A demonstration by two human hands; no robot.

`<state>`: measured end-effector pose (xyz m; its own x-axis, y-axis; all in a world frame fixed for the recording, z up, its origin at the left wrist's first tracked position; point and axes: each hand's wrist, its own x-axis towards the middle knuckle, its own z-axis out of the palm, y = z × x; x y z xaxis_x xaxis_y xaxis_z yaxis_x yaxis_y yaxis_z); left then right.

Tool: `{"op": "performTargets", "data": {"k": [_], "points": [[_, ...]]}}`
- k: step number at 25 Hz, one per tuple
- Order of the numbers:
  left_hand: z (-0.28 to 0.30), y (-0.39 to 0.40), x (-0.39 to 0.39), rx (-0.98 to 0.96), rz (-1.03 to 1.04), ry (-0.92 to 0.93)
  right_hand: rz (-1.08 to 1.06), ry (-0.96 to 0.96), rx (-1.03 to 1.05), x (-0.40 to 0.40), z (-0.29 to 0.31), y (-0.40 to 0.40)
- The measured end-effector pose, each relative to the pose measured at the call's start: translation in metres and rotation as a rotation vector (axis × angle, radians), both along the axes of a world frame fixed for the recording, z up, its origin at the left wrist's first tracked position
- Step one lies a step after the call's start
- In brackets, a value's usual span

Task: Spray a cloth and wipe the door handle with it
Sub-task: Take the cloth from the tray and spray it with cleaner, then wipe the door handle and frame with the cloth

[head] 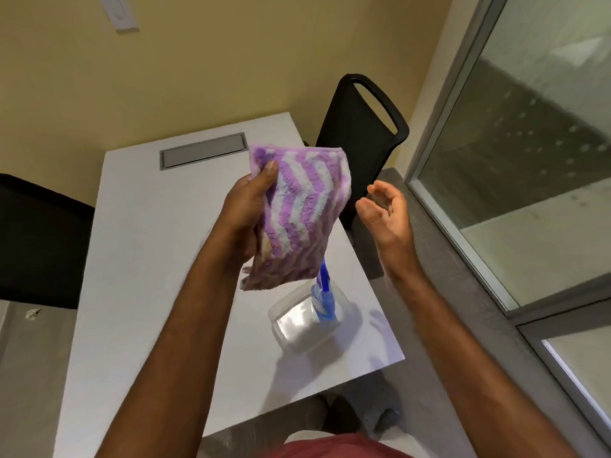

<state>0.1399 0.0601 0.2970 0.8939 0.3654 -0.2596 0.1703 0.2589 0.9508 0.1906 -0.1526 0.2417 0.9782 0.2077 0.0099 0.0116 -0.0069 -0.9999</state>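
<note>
Left hand (pixel 246 213) clamps the cloth (pixel 294 213); right hand (pixel 383 209) apart, empty — reaching to six o'clock could topple the spray bottle (pixel 324 299).

A clear plastic container (pixel 307 325) sits on a white table (pixel 148 259) between black chairs (pixel 357 140).

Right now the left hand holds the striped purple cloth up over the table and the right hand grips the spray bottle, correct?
Not quite. The left hand does hold the striped purple cloth up over the table, but the right hand is open and empty. The spray bottle stands on the table below the cloth, touched by neither hand, as the head view shows.
</note>
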Motion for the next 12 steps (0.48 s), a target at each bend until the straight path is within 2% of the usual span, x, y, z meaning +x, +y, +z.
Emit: {"op": "performTargets", "data": {"k": [3,6,9,12], "points": [[0.026,-0.044,0.030,-0.057,-0.184,-0.013,0.080,0.150,0.202,0.009,0.034,-0.037],[0.028,-0.118,0.063,-0.020,-0.350,-0.004,0.121,0.251,0.292,0.021,0.046,-0.094],[0.019,-0.201,0.093,0.048,-0.408,-0.038,0.010,0.202,0.306,0.034,0.042,-0.163],[0.012,-0.288,0.120,0.014,-0.426,-0.064,-0.203,0.182,0.287,0.048,0.039,-0.246]]}}
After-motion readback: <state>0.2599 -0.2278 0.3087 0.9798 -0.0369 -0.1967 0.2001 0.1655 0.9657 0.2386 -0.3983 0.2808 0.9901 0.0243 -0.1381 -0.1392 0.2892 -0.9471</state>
